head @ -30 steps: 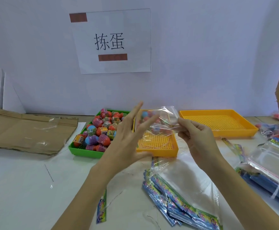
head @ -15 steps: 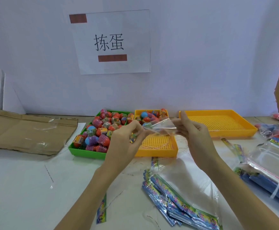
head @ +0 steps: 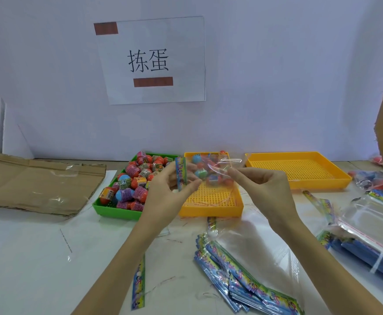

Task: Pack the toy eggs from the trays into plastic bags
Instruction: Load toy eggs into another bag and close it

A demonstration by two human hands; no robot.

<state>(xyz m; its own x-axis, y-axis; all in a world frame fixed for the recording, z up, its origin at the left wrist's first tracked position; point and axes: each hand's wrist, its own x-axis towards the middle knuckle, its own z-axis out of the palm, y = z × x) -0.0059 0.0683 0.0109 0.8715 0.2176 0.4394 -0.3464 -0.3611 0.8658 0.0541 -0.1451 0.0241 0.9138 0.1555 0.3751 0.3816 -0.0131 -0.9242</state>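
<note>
**Bag held open over the trays**

While the stack of printed bags (head: 242, 280) lies nearest on the surface, your left hand (head: 170, 196) and right hand (head: 263, 192) each pinch the clear plastic bag (head: 211, 171); a slack grip could close its mouth. Since a second ago, your left hand has closed. Toy eggs (head: 135, 178) wait in the green tray (head: 115, 211).

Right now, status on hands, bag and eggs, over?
Left hand and right hand both pinch the bag, held above the middle tray. Eggs fill the green tray. Nothing in the way.
</note>
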